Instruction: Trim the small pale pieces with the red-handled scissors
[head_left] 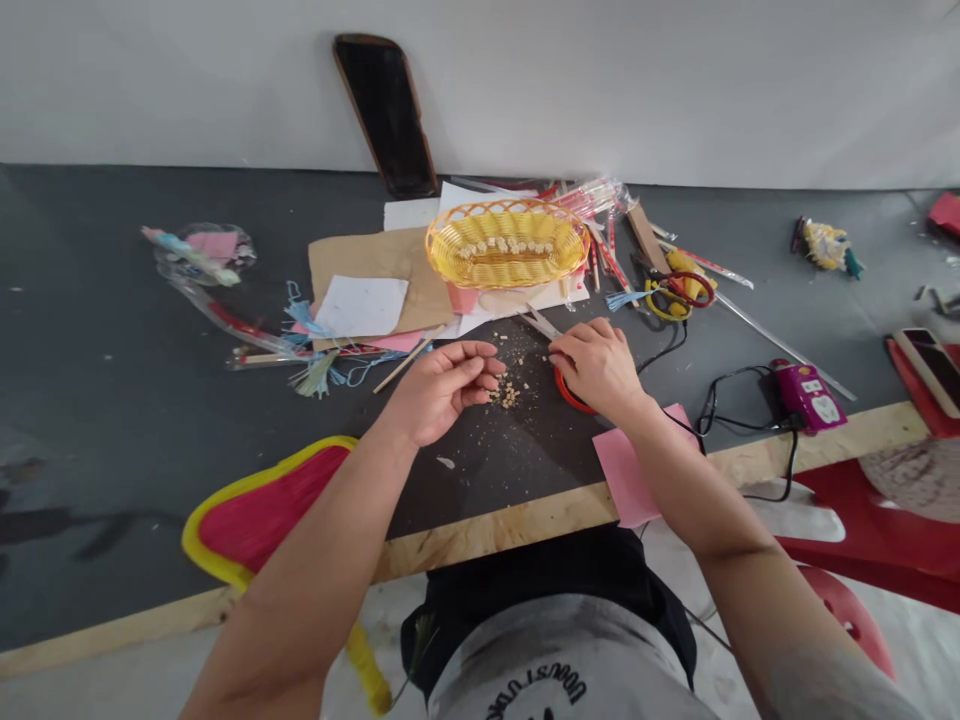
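A dark grey table (pixel 112 300) meets a pale wall (pixel 187 90); the left hand (pixel 454 390) half-curls, any pinch unclear; the right hand (pixel 600 368) grips red-handled scissors (pixel 541 322).

Basket (pixel 510 271) is sitting upper ctr, phone (pixel 384 115) leaning behind-L.
Bits (pixel 508 395) are lying mid-frame btwn L hand (pixel 448 392) & scissors (pixel 541 323) in R hand (pixel 598 365).
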